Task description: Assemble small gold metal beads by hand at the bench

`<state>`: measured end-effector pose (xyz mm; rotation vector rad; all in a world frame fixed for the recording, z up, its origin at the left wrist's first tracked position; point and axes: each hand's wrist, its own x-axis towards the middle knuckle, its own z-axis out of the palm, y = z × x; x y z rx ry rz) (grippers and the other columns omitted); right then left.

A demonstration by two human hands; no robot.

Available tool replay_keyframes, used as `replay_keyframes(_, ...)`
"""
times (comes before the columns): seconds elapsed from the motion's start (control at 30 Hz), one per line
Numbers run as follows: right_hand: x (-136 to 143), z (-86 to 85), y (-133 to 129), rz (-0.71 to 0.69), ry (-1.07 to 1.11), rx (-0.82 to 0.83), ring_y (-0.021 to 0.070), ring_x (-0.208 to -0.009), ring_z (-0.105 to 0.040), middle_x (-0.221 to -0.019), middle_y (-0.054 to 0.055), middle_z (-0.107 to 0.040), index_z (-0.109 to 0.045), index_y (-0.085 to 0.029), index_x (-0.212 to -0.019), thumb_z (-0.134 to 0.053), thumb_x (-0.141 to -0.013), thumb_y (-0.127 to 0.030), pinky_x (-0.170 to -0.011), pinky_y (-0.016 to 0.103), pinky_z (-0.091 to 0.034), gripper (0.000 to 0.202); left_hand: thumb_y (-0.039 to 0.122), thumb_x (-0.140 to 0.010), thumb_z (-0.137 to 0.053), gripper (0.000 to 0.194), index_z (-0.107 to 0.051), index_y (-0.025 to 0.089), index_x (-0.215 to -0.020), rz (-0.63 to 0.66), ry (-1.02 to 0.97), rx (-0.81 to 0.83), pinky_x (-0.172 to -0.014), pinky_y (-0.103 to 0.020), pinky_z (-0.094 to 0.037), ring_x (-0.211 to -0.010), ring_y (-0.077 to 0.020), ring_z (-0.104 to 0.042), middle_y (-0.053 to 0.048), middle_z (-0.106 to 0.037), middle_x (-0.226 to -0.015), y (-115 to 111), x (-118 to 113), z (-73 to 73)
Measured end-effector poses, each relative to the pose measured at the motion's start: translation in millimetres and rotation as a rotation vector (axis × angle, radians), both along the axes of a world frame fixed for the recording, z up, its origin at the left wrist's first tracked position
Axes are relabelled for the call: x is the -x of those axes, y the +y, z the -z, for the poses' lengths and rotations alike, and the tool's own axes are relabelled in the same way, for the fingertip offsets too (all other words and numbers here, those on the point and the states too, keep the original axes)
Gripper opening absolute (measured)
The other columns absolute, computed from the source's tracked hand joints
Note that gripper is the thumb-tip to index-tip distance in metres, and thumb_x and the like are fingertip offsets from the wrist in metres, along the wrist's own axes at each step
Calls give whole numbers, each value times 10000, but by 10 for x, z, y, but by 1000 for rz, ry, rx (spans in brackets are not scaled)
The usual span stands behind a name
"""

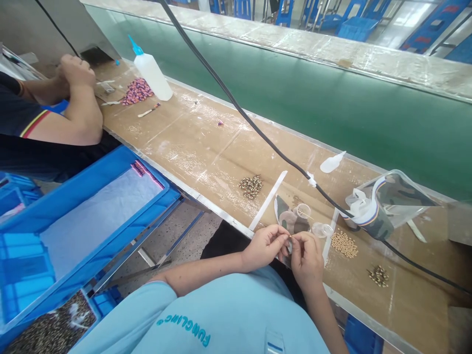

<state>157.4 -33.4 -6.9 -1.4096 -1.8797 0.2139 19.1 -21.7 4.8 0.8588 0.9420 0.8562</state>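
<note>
We see the left hand (264, 247) and right hand (308, 258) meeting, thumbs and forefingers pinched together on a tiny tan piece (290, 236), too small for us to identify, just on the near side of the camouflage cloth (285, 221). Right of the cloth we find a clear round dish (322, 229) and a pile of tan beads (345, 245); left of it, past a white strip (270, 199), a heap of small brass-coloured pieces (250, 187). The cloth lies on a brown-covered workbench (199, 147), glossy and scuffed in patches. Much farther left of it, we notice a white squeeze bottle (153, 76) near a co-worker's arm (83, 115). Beyond the cloth we see a green conveyor belt (332, 108) and, farther still, blue plastic stools (242, 9).
</note>
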Motion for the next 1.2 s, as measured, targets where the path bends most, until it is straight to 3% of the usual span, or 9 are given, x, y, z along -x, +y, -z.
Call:
replay_keyframes(0.5,-20,67,-5,14,-82,-45,170,-783,-546,-828,62,-583,-540,-210,-850,-388,-941,-349,-648,284,-408,225,495,-766,-595,361,-500,146,-779,-24,-47,32,-439,-181,-435,-422,-57,-500,39,-534,-532,14,-35,-5)
replay_keyframes(0.93,-42,61,27,-15,-54,-34,174,-753,-523,-766,46,-568,-506,-217,-785,-379,-943,-348,-663,298,-372,241,483,-749,-612,359,-514,144,-813,-33,-75,48,-427,-183,-441,-441,-69,-518,31,-543,-561,12,-56,-2)
replay_keyframes(1.1,-63,41,46,-15,-35,-36,172,-738,-522,-757,40,-571,-508,-205,-799,-381,-941,-348,-671,305,-366,238,423,-798,-579,299,-543,132,-860,-76,12,-82,-458,-197,-451,-454,-72,-516,16,-553,-589,-4,16,47)
replay_keyframes(1.2,-75,36,56,-20,-28,-68,166,-738,-516,-762,40,-561,-507,-197,-821,-387,-940,-328,-686,300,-375,214,326,-834,-541,209,-598,127,-862,-212,268,-319,-540,-226,-478,-536,-101,-557,-16,-588,-622,93,264,44)
